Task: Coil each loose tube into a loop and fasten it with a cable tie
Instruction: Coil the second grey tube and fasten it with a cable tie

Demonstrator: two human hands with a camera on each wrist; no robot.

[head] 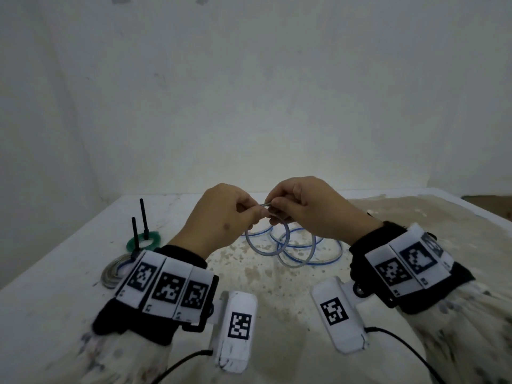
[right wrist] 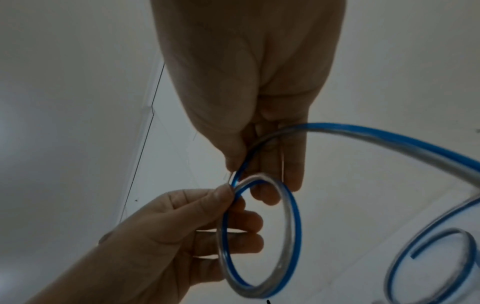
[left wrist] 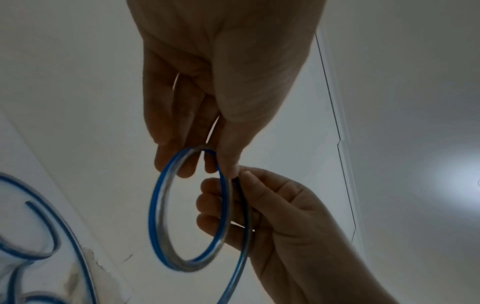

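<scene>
A clear tube with a blue stripe lies in loose curls on the white table. One end is bent into a small loop that hangs above the table. My left hand pinches the loop's top, where the tube crosses itself. My right hand pinches the same spot from the other side. In the left wrist view my left hand holds the loop by thumb and fingers, facing my right hand. In the right wrist view the tube trails off right from my right hand; my left hand grips the loop.
At the table's left sit a green ring with two black upright pegs, and a coiled clear tube partly under my left wrist. A white wall stands right behind the table. The table's surface in the middle and to the right is stained brown.
</scene>
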